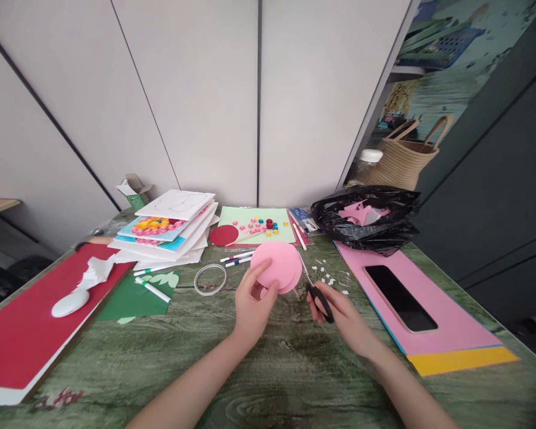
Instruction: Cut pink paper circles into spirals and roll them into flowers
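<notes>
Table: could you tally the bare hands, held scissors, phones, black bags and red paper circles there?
Hands: 2, the left hand and right hand
Held scissors: 1
Phone: 1
Black bag: 1
Red paper circle: 1
Total: 6

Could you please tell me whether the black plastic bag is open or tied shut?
Open: the black plastic bag has a spread mouth, showing pink scraps inside.

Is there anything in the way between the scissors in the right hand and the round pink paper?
Nothing visible. The scissors in the right hand have their blades at the right edge of the pink paper, held in the left hand. Small white scraps lie off to the right.
</notes>
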The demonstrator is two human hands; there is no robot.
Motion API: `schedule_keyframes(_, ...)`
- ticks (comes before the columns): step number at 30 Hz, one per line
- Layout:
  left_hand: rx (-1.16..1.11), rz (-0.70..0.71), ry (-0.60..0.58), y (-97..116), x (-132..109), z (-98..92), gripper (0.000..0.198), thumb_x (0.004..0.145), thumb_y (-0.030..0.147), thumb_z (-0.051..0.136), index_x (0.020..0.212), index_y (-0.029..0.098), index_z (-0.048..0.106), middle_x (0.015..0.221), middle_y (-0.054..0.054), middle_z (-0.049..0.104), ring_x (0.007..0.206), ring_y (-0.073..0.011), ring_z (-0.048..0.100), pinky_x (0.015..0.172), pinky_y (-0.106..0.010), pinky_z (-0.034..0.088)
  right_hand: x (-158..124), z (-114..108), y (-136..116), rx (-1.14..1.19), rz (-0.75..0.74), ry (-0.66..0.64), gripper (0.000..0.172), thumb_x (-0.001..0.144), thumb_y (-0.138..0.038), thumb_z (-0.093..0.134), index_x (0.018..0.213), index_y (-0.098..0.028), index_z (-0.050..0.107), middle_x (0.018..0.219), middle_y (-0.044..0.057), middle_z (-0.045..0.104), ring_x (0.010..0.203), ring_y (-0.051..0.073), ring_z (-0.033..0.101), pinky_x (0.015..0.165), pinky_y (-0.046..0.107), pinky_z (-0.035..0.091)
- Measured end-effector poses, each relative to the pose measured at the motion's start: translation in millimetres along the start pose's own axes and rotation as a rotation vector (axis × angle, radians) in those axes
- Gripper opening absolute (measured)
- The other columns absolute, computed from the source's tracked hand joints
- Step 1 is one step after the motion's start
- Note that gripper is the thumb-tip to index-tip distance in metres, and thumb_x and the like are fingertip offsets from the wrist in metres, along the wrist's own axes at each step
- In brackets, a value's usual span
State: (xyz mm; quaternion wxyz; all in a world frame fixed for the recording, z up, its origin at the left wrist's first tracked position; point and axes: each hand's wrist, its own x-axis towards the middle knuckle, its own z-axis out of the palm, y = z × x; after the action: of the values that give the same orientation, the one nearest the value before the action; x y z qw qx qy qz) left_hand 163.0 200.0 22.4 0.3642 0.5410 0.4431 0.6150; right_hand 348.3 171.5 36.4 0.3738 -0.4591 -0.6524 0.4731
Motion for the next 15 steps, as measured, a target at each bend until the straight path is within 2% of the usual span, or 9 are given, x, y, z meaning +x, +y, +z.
schedule_keyframes(7,-0.090,-0.068,0.053,3.9,-0.2,0.6,0.035,0.072,0.021,0.063,0.106,0.019,0.061,0.114,-0.008,0.061,0.100,-0.0189,0.059,0.083,-0.029,0.049,0.9,-0.4,2.2,-0.021,-0.007,-0.006,0.020,0.091,-0.034,0.039,0.083,-0.019,0.049,0.061,-0.003,0.052,0.056,0.011,0.045,0.054,0.023,0.036)
schedule_keyframes(15,-0.081,-0.027,0.090,2.7,3.5,-0.4,0.031,0.074,0.024,0.062,0.104,0.017,0.063,0.112,-0.009,0.063,0.103,-0.0204,0.058,0.088,-0.032,0.048,1.4,-1.0,3.3,-0.075,0.000,-0.008,0.018,0.091,-0.030,0.039,0.079,-0.019,0.047,0.060,-0.004,0.052,0.056,0.010,0.045,0.054,0.022,0.036)
